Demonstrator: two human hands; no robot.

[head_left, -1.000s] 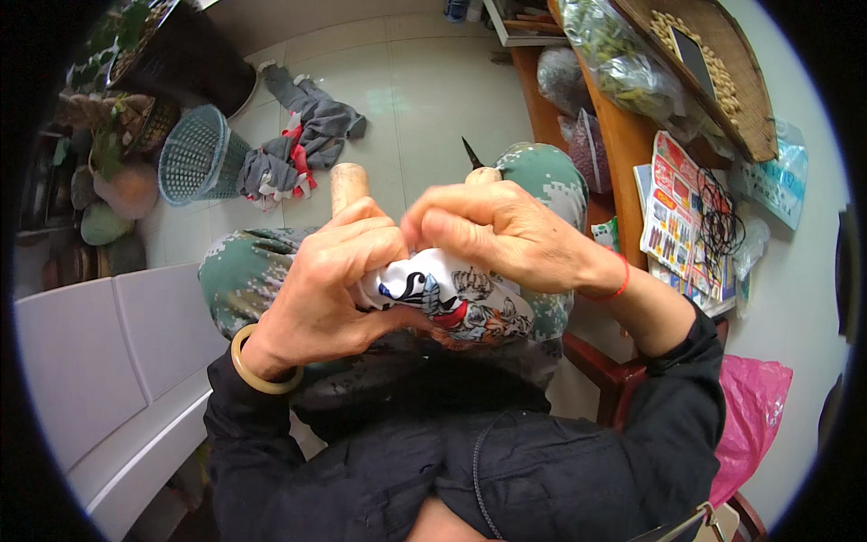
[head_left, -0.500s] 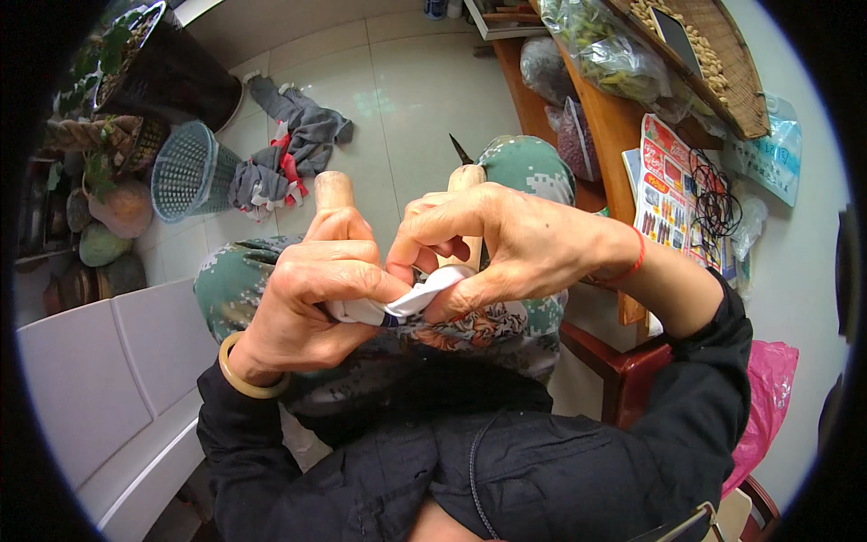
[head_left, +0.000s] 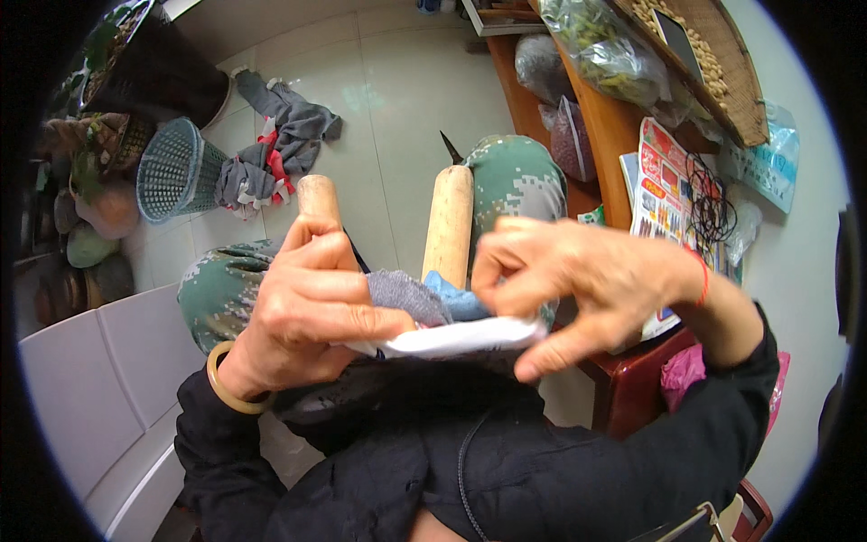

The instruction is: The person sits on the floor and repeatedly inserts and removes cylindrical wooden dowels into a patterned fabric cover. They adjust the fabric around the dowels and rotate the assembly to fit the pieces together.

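Note:
My left hand (head_left: 312, 312) is closed on a white strip of cloth (head_left: 461, 338), pinched between thumb and bent forefinger. Behind the strip show a bunched grey fabric (head_left: 406, 294) and a piece of blue fabric (head_left: 456, 298). At the strip's right end is my right hand (head_left: 578, 280), slightly blurred, its fingers curled and its thumb stretched apart from them. Whether it grips the cloth I cannot tell. Two thick, round-ended wooden rods rise between my knees, a left rod (head_left: 319, 199) just beyond my left hand and a right rod (head_left: 449, 221); their lower ends are hidden.
A blue-green plastic basket (head_left: 181, 172) lies tipped beside grey and red cloths (head_left: 284, 135) on the tiled floor. To the right stands a wooden shelf (head_left: 601, 144) with bags, a printed flyer (head_left: 657, 181) and black cable (head_left: 709, 203). A dark pointed tip (head_left: 450, 147) shows near my right knee.
My right hand has moved right and its thumb has spread from the fingers. The white cloth now lies stretched out longer, and grey and blue fabric has come into sight.

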